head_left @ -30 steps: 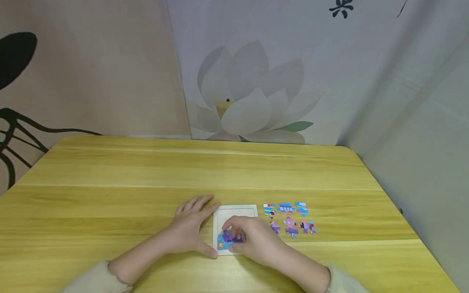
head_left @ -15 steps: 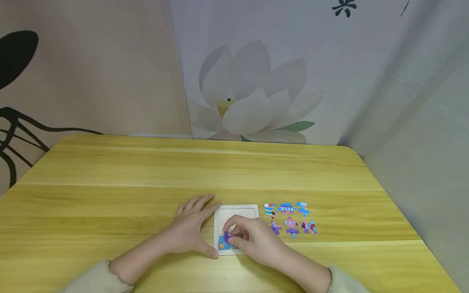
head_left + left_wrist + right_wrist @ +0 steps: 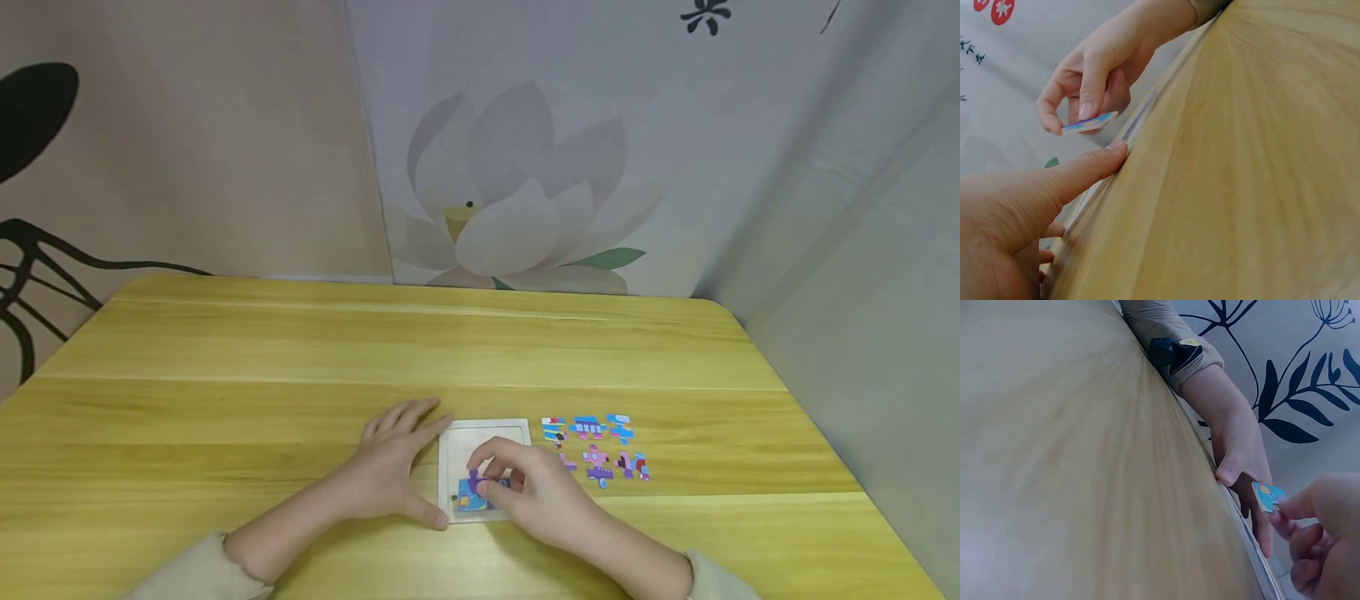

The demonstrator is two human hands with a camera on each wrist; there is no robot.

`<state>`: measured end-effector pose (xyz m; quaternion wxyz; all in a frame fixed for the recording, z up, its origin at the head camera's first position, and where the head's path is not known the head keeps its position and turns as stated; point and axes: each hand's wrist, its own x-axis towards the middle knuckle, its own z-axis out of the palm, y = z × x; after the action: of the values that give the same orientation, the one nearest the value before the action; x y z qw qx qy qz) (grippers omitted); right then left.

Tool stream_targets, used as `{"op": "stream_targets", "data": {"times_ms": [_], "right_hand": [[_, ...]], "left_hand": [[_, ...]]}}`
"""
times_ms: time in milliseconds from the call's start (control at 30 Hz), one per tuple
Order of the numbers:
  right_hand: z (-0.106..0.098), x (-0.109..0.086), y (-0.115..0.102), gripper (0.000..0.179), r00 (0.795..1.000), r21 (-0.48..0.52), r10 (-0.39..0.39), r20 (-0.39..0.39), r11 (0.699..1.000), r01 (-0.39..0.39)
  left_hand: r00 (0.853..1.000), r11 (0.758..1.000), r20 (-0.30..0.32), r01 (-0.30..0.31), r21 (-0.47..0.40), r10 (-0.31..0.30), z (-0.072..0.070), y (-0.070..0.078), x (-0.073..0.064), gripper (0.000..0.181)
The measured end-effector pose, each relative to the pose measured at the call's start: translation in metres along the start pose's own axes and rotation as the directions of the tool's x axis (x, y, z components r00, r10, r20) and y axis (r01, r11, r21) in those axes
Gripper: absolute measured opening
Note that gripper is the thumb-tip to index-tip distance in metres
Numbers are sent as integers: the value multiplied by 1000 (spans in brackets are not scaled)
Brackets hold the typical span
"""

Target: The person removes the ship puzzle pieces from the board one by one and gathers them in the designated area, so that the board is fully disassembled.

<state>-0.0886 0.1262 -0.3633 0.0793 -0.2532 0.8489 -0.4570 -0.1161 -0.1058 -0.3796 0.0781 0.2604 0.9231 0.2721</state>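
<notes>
My right hand (image 3: 536,492) pinches a blue and purple jigsaw piece (image 3: 468,497) between thumb and fingers. It is over the lower left part of a white puzzle tray (image 3: 483,423). In the left wrist view the piece (image 3: 1090,123) is raised above the tray and tilted. The right wrist view shows its blue face with an orange spot. My left hand (image 3: 375,483) is spread along the tray's left side, with its thumb touching the lower left corner and its index finger near the upper left. Part of the tray is hidden behind my right hand.
Right of the tray lie several loose jigsaw pieces (image 3: 588,427) in two rough rows, one partly behind my right hand. The wooden table (image 3: 300,333) reaches back to a wall with a lotus print (image 3: 517,200).
My right hand has shifted slightly to the right with the jigsaw piece, away from the tray's lower left corner. The left hand stays at the tray's edge.
</notes>
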Motion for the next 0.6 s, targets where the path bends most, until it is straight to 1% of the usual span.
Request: {"op": "stream_targets", "data": {"times_ms": [133, 267, 467, 600], "right_hand": [[-4, -7, 3, 23, 1000, 0, -2, -23, 1000, 2], [-10, -15, 5, 23, 999, 6, -1, -45, 1000, 1], [-18, -27, 10, 24, 996, 10, 15, -84, 1000, -14], [-23, -35, 15, 24, 993, 4, 12, -114, 1000, -12]], "left_hand": [[1000, 1000, -6, 0, 3, 0, 1, 0, 0, 122], [1000, 1000, -7, 3, 0, -3, 1, 0, 1, 122], [1000, 1000, 5, 4, -18, -4, 1, 0, 0, 122], [1000, 1000, 12, 9, -24, -9, 1, 1, 0, 122]]}}
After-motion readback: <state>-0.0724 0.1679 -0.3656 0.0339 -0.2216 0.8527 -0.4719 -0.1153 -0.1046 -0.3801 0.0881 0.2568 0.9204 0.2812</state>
